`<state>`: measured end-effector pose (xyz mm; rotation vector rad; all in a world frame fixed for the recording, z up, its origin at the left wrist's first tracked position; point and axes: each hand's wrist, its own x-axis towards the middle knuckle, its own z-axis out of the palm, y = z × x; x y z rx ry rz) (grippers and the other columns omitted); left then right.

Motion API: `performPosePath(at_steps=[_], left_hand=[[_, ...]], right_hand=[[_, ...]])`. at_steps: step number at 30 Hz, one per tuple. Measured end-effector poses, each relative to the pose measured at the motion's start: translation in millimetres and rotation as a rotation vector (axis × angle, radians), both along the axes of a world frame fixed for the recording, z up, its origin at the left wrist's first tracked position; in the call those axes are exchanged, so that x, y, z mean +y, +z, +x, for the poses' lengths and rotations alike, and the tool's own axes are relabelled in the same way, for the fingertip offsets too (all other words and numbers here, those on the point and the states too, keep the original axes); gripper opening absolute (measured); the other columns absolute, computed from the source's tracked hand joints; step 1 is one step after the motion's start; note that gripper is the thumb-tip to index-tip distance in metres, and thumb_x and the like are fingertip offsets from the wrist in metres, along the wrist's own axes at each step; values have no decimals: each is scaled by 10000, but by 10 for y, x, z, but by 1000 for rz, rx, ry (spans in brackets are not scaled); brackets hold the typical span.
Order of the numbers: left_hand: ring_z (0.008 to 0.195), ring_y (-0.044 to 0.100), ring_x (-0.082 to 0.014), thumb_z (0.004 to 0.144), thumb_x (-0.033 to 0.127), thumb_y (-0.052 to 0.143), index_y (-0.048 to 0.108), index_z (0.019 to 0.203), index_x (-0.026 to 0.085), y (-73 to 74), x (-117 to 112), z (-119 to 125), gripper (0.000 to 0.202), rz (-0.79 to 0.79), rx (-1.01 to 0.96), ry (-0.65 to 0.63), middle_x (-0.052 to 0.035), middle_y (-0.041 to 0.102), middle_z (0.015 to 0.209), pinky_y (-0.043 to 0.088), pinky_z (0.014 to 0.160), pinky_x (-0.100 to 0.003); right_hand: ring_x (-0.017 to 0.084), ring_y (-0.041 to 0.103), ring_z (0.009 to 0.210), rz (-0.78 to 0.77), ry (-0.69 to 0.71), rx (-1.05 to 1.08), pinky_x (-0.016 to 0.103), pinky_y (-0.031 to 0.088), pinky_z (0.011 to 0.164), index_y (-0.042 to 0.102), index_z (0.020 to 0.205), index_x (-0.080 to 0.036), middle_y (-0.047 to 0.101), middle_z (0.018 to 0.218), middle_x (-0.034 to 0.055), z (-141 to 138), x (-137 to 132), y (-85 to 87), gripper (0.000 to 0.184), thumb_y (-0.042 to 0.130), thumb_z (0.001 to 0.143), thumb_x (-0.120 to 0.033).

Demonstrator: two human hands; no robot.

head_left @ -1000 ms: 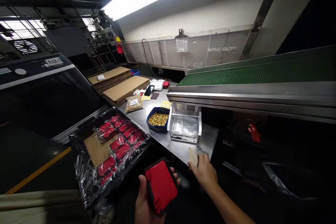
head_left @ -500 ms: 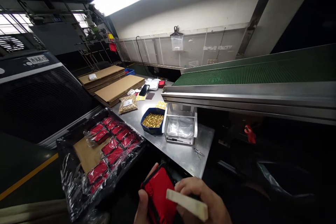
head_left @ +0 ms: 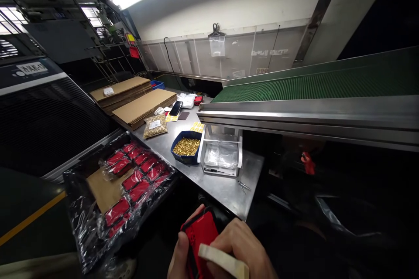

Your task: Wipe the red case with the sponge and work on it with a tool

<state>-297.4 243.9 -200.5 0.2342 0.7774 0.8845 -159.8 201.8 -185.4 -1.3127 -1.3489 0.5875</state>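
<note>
Left hand point(head_left: 179, 256) grips a glossy red, black-rimmed flat case point(head_left: 200, 239); right hand point(head_left: 240, 246), just beside, pinches a pale flat block point(head_left: 222, 261) against it, lifted since from the steel tabletop point(head_left: 225, 189) ahead.

The steel surface point(head_left: 225, 189) carries a blue bin of brass parts point(head_left: 185, 147) just beside a clear plastic box point(head_left: 221, 157). Farther back lie a bag of brass parts point(head_left: 155, 126), a phone point(head_left: 176, 108), yellow sheets point(head_left: 197, 127) and 2 cardboard stacks point(head_left: 144, 105). Small tweezers point(head_left: 242, 187) lie near the front edge.
</note>
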Motion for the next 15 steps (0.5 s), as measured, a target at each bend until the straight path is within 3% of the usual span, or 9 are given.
performPosePath(at_steps=[7, 12, 15], left_hand=[[1110, 619, -382, 891, 530, 622, 477, 1423, 199, 5, -33, 3, 643, -12, 41, -53, -167, 654, 1218, 460, 1029, -524], [1243, 533, -374, 886, 571, 609, 497, 1408, 215, -59, 19, -17, 642, 71, -78, -99, -161, 608, 1302, 366, 1123, -526], [1237, 539, -364, 888, 513, 645, 502, 1402, 189, -62, 55, -44, 624, 149, -46, -111, -170, 622, 1276, 364, 1126, -511]], right_hand=[[175, 532, 636, 80, -72, 12, 329, 403, 601, 586, 755, -220, 586, 674, 17, -54, 14, 18, 220, 615, 917, -365], [181, 603, 779, -50, -100, 152, 315, 481, 706, 645, 888, -228, 633, 830, 31, 95, 18, 123, 54, 621, 894, -276], [178, 622, 780, -113, -66, 203, 298, 506, 695, 654, 917, -236, 643, 857, 30, 171, -36, 126, 57, 637, 875, -270]])
